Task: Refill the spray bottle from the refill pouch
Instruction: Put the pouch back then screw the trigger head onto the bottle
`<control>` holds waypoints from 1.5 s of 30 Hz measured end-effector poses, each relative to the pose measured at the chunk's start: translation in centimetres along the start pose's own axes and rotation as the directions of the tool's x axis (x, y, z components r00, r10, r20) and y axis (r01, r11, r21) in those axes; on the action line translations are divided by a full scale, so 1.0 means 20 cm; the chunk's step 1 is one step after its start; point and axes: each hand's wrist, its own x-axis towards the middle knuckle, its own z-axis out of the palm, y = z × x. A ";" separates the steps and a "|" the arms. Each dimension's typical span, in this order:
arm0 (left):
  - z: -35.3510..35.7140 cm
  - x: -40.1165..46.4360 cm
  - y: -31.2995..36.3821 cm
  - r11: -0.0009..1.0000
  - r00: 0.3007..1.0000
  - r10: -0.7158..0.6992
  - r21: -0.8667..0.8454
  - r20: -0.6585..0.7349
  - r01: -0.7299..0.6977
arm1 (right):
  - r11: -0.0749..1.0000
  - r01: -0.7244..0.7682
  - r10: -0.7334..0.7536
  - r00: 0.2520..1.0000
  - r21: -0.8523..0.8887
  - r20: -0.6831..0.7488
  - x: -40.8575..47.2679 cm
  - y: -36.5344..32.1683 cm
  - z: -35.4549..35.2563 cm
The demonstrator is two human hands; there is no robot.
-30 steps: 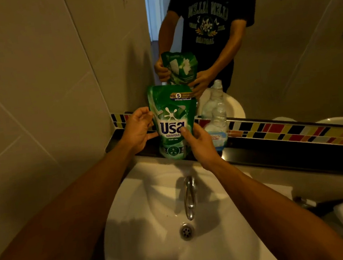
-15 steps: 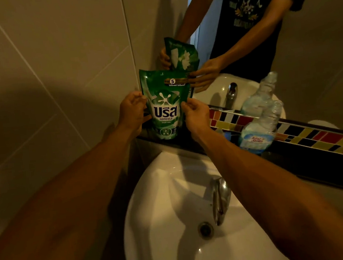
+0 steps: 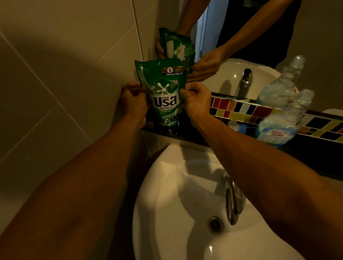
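A green refill pouch (image 3: 163, 92) with white lettering stands upright on the dark ledge (image 3: 329, 154) in the corner beside the mirror. My left hand (image 3: 131, 103) grips its left edge and my right hand (image 3: 197, 98) grips its right edge, fingers curled on the sides. A clear plastic bottle (image 3: 283, 121) with a blue-and-white label stands on the ledge to the right, open at the top with no spray head visible. A small blue cap (image 3: 237, 125) lies on the ledge between pouch and bottle.
A white sink (image 3: 177, 225) with a chrome tap (image 3: 232, 200) and a drain (image 3: 215, 224) lies below my arms. A strip of coloured tiles (image 3: 249, 110) runs under the mirror. Tiled wall fills the left. The mirror shows a person's reflection.
The view has swung left and down. Both hands stay on the pouch's sides and have closed more tightly on its edges; the pouch remains upright in the corner.
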 end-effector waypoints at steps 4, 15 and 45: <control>0.02 -0.03 -0.03 0.999 1.000 -0.021 0.036 -0.021 0.021 | 0.998 -0.022 0.018 0.998 0.061 0.066 -0.06 -0.03 -0.03; 0.12 -0.44 -0.25 0.886 0.992 -0.002 0.459 0.126 -0.056 | 0.997 -0.034 0.030 0.998 -0.072 -0.061 -0.42 0.09 -0.41; 0.83 -0.67 -0.64 0.575 0.902 -0.069 0.756 0.427 -0.314 | 0.950 0.124 -0.135 0.991 -0.286 -0.018 -0.32 -0.10 -1.46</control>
